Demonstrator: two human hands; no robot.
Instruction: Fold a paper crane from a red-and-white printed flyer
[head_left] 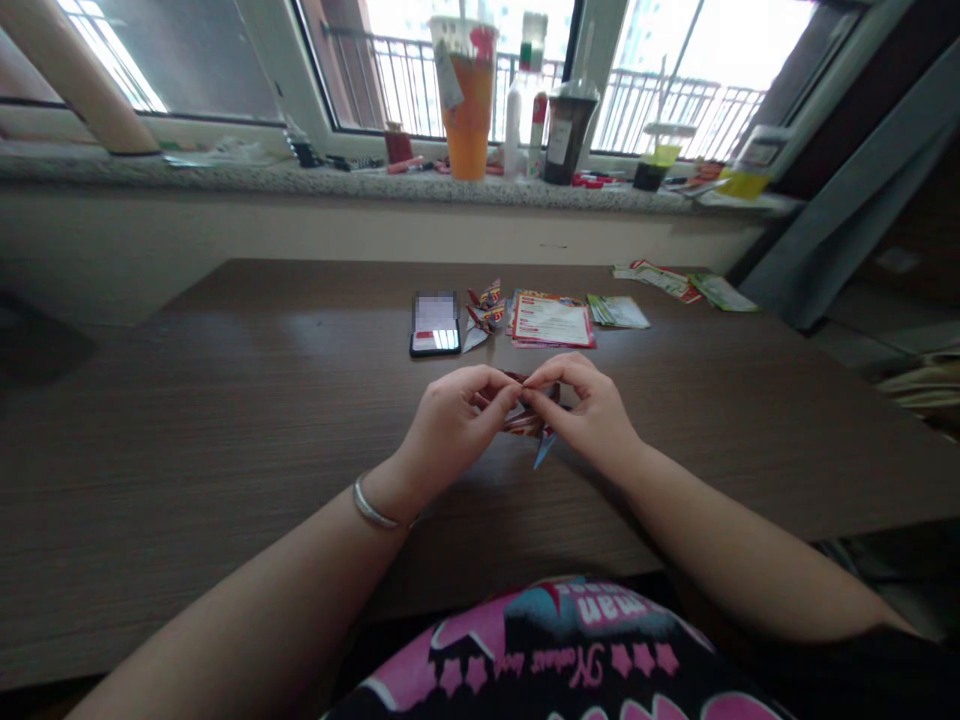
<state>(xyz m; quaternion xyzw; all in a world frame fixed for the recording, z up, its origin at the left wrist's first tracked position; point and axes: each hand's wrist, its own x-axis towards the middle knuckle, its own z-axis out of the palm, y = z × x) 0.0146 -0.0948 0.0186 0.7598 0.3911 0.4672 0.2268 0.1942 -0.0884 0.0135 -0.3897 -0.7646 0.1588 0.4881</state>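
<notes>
Paper piece (525, 424), patterned — held in narrow pinch by left hand (454, 415) and right hand (591, 408), over brown table (225, 420); phone (436, 326), second patterned paper (490, 312) and card stack (553, 321) lying just beyond.

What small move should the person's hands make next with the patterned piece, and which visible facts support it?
Perhaps the right hand should shift its fingertips down to the pale pointed corner while the left hand steadies the patterned piece: both hands' fingertips meet near its upper edge, leaving that corner jutting out, apparently unheld, on the side nearer the person.
</notes>
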